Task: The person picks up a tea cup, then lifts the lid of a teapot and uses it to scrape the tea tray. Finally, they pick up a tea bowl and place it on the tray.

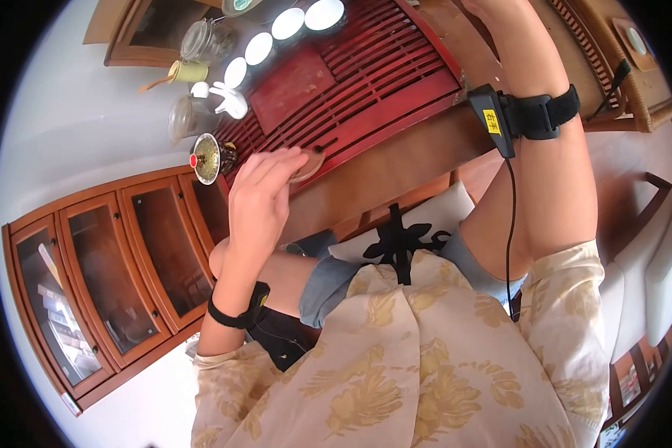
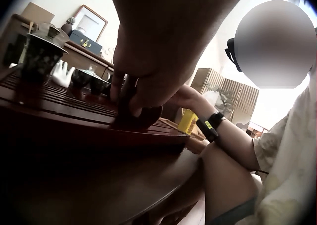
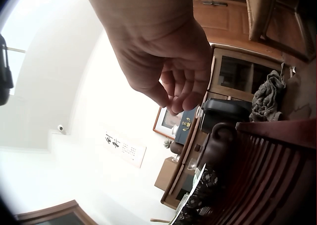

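My left hand (image 1: 260, 198) is at the near left corner of a red slatted tea tray (image 1: 396, 104). Its thumb and fingers pinch a small round brown piece (image 1: 308, 166) at the tray's edge. In the left wrist view this round piece (image 2: 148, 117) looks dark and stands on the tray beneath the fingers, partly hidden by them. Only the edge of my right hand (image 1: 479, 4) shows at the top of the head view. In the right wrist view the right hand (image 3: 173, 66) hangs in the air, fingers loosely bent, nothing visible in it. Beyond it stands a dark brown teapot (image 3: 221, 147).
Several white-lined cups (image 1: 258, 49) line the tray's far side. A white figurine (image 1: 230, 101) and a patterned lidded bowl (image 1: 210, 159) stand at its left end. Glass jars (image 1: 205, 42) are behind. A crumpled grey cloth (image 3: 267, 96) lies past the teapot.
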Available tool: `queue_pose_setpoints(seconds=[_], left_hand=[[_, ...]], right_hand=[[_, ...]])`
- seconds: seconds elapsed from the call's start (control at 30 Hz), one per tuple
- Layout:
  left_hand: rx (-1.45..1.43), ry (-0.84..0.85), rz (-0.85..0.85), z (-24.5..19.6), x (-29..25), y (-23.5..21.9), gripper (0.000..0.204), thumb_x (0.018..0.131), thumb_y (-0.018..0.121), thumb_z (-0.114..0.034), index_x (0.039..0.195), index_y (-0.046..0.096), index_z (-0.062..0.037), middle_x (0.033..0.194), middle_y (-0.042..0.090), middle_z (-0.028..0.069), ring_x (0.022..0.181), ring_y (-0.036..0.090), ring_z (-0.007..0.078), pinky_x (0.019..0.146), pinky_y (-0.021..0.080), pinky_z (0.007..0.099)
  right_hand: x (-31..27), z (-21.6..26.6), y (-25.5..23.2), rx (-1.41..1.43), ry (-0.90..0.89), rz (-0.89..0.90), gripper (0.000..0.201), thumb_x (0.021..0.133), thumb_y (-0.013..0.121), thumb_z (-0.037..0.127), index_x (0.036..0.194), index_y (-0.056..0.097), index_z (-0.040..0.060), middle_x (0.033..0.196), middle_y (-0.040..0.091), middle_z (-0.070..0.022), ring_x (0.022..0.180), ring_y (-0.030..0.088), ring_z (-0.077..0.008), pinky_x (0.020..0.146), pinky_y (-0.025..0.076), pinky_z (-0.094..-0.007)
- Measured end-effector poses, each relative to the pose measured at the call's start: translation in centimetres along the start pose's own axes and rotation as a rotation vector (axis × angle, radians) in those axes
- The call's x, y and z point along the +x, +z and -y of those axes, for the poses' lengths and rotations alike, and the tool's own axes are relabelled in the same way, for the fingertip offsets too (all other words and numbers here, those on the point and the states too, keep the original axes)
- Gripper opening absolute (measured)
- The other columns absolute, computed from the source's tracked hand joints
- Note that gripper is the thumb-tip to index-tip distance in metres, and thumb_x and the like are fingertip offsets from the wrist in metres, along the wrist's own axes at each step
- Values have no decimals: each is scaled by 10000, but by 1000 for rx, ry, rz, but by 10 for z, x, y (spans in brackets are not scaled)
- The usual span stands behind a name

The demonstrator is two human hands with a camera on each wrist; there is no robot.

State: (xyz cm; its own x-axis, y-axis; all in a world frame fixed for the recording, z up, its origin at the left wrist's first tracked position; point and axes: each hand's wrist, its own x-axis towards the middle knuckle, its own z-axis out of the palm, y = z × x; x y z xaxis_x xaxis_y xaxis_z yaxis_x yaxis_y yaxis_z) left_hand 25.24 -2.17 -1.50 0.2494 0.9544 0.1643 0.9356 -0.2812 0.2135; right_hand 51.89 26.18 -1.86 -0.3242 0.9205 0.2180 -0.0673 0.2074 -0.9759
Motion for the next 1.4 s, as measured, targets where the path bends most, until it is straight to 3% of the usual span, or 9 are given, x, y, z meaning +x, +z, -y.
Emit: queue_pose_setpoints(seconds=[0.33, 0.53, 0.63, 0.77, 0.9, 0.97, 1.07, 1.2, 1.4], left_hand=[[36, -128, 0, 17, -58, -21, 356, 842, 694, 155, 1145, 790, -6, 1168, 806, 147, 1122, 744, 357, 988, 598, 431], [-109, -607, -198, 16, -50, -37, 251, 1016, 744, -37, 1265, 737, 3, 1053, 805, 178, 905, 766, 239, 845, 593, 342], [-39, -594, -149, 35, -64, -42, 337, 1035, 768, -141, 1337, 697, -12, 1020, 799, 180, 826, 744, 171, 774, 578, 319], [7, -595, -177, 23, -66, -41, 394, 1081, 703, -207, 1422, 609, -33, 1015, 796, 212, 780, 770, 260, 716, 583, 371], [77, -530, -141, 29, -70, -19, 359, 1112, 642, -229, 1405, 573, -34, 1014, 748, 336, 836, 774, 455, 761, 597, 474], [79, -674, -74, 35, -77, -4, 347, 1122, 633, -232, 1392, 574, -23, 1025, 744, 320, 881, 768, 450, 778, 591, 483], [-80, -622, -140, 45, -89, -6, 339, 1139, 624, -260, 1372, 576, -18, 1067, 749, 214, 878, 761, 343, 765, 597, 422], [-499, -986, -302, 53, -110, -10, 352, 1144, 647, -320, 1352, 589, -42, 1114, 636, -4, 791, 605, 75, 715, 550, 245], [-553, -1201, -313, 48, -116, -6, 236, 1148, 640, -331, 1138, 562, -108, 910, 549, -53, 675, 481, 21, 570, 422, 194]], right_hand=[[2, -3, 3, 18, 36, 19, 232, 1050, 752, 186, 1057, 787, -43, 897, 766, -70, 745, 669, -106, 681, 568, -264], [-8, 9, 4, 36, 7, 8, 217, 1053, 749, 182, 1053, 786, -32, 900, 768, -66, 737, 669, -103, 684, 567, -260], [-4, 4, 4, 28, 12, -1, 231, 1057, 746, 198, 1043, 786, -29, 895, 768, -57, 736, 671, -99, 686, 565, -259], [-7, 9, 5, -78, 42, -3, 261, 1066, 733, 224, 1042, 792, -29, 885, 769, -41, 742, 678, -92, 688, 559, -255], [-11, 11, 8, -66, 45, 27, 263, 1070, 720, 226, 1063, 802, -24, 880, 767, -34, 750, 683, -88, 685, 550, -248], [-22, 21, 10, -109, -8, 9, 257, 1071, 718, 221, 1070, 803, -21, 880, 765, -35, 752, 684, -88, 682, 547, -248], [-24, 23, 12, -108, 16, -9, 248, 1071, 726, 220, 1067, 801, -16, 878, 760, -33, 749, 682, -87, 676, 543, -246], [-14, 15, 14, -88, 55, -13, 244, 1071, 741, 225, 1080, 792, -14, 877, 760, -28, 741, 686, -87, 666, 535, -231], [-8, 8, 14, -82, 97, 16, 242, 1083, 729, 223, 1073, 786, -12, 878, 762, -22, 740, 686, -80, 666, 533, -227]])
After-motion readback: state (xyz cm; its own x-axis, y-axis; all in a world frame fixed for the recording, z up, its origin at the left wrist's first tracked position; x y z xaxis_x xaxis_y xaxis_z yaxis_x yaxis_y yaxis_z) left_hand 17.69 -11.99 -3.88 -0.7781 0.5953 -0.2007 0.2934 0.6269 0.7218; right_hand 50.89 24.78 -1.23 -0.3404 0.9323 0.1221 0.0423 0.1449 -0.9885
